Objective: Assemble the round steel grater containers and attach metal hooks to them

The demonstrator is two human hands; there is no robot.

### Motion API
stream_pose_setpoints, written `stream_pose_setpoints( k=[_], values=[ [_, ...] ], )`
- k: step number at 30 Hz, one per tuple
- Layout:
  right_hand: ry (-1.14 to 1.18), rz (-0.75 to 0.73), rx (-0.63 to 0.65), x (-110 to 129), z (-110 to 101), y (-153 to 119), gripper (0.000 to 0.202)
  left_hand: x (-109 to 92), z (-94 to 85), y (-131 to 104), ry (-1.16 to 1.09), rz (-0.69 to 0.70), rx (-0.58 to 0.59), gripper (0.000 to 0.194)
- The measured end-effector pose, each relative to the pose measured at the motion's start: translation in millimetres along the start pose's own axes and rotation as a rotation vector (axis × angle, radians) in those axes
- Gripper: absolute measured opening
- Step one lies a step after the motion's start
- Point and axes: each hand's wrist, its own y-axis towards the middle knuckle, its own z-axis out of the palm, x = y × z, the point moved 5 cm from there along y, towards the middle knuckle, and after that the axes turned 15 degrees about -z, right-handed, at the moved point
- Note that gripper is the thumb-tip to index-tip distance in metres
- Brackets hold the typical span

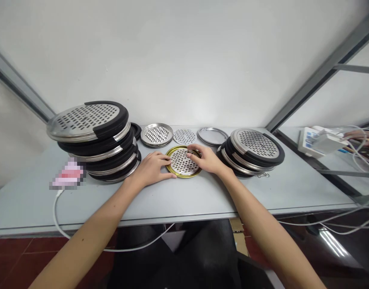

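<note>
A round perforated metal plate lies inside a gold-coloured ring on the grey table. My left hand rests at the ring's left edge, its fingers apart and its thumb by the front rim. At the upper right of the ring, my right hand has its fingers apart, with fingertips on the plate and rim. Neither hand is closed around anything.
Tall stack of black-rimmed perforated discs at left, shorter stack at right. Behind the ring lie a silver grater disc, a loose perforated disc and a silver ring. Power strip at far right; white cable at left.
</note>
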Motion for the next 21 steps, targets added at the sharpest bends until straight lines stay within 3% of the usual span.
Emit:
stream_pose_setpoints(
  k=[12, 17, 21],
  values=[
    [0.058, -0.002, 0.039, 0, 8, 0, 0.041, 2, 3.7, -1, -0.07, -0.06, -0.005, 0.046],
    [0.073, -0.036, 0.051, 1, 10, 0, 0.046, 1, -1.3, -1, -0.109, -0.156, 0.005, 0.061],
    [0.09, -0.059, 0.062, 1, 13, 0, 0.047, 1, -0.9, -1, -0.121, -0.127, -0.008, 0.073]
  ],
)
